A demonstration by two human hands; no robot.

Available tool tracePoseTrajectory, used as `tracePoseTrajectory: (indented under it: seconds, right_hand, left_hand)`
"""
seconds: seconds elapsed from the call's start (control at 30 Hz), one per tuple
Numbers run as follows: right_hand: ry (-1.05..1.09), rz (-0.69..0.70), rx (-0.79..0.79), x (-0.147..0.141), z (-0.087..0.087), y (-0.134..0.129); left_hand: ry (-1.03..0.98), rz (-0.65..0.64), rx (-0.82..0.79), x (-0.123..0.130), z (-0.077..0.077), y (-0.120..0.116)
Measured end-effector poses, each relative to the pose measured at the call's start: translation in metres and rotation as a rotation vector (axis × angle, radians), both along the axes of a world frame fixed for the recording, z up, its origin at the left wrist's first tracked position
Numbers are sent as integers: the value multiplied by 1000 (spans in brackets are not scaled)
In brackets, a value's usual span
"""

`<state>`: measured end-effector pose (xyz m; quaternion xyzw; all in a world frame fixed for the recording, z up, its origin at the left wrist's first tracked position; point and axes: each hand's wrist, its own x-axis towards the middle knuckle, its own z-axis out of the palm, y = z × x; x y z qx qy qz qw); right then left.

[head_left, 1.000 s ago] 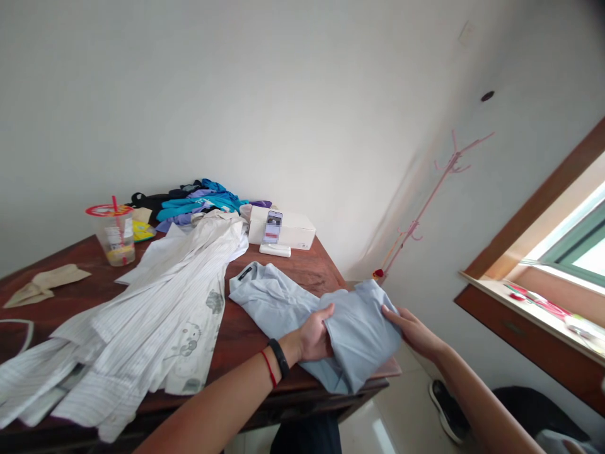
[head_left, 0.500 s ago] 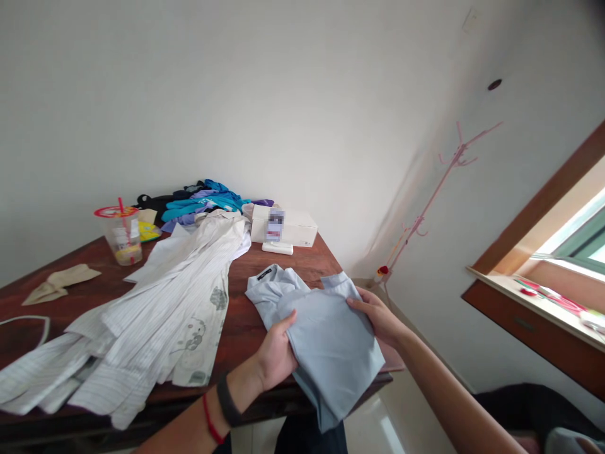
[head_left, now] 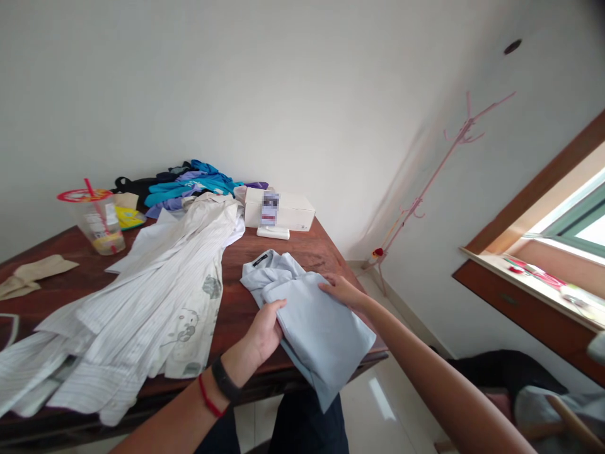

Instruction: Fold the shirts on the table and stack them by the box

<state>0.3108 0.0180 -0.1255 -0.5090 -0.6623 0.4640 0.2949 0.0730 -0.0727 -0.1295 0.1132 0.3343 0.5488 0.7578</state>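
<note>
Pale-blue folded cloth shirt (head_left: 326, 334) by near right corner of reddish-brown wooden table (head_left: 236, 315); slanting lengthwise from collar (head_left: 271, 255) past near edge; grasped left by bare left hand (head_left: 262, 333), nearer collar; far right by bare right hand (head_left: 347, 293).

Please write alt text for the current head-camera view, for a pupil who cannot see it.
A person's left hand and right hand hold a partly folded pale blue garment at the edge of a brown table. To its left lie pale clothes, some striped; a white box sits behind.
</note>
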Motion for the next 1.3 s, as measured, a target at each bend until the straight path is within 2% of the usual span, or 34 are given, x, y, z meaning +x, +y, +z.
tracePoseTrajectory:
  seconds: [0.07,0.13,0.2,0.33,0.43,0.5,0.57,0.67,0.73,0.77,0.83,0.9,0.97,1.03,1.13,1.3]
  right_hand:
    - [-86,26,126,4,-5,-3]
    - [-112,51,174,6,-4,-9]
    - [-63,50,134,7,1,-16]
    - [116,61,-51,8,10,-29]
    - [6,92,-25,16,6,-34]
    - [-104,72,38,22,-1,-37]
    - [-152,24,99,26,-7,-39]
    - [-156,-55,154,30,-12,-42]
    - [-175,-74,174,32,-12,-43]
    - [-192,-74,185,32,-13,-44]
    - [-219,-57,205,35,-14,-46]
    - [-211,-37,194,39,-16,-49]
    - [-164,-41,148,43,-17,-52]
    - [-74,-74,66,47,-17,-56]
    - [56,-127,-20,54,-15,-61]
    - [-19,-143,-37,76,-7,-91]
  left_hand:
    - [38,45,29,-4,-1,-4]
    - [48,34,40,-9,2,-12]
    - [46,-17,21,-13,6,-22]
    - [50,-133,-21,-11,8,-45]
    - [96,-199,-7,-5,1,-55]
    - [153,-162,28,-4,-3,-54]
    - [237,-64,78,-6,-5,-48]
    - [532,107,269,-14,-6,-39]
    - [841,170,532,-19,-6,-39]
    - [1000,155,688,-21,-5,-41]
    - [1269,-4,986,-23,-4,-50]
    - [1427,-262,1216,-24,-4,-58]
    - [1475,-510,1373,-23,-5,-63]
    - [1505,-669,1455,-21,-10,-63]
    - [1649,-698,1431,-16,-21,-57]
    - [1895,-598,1301,-7,-33,-52]
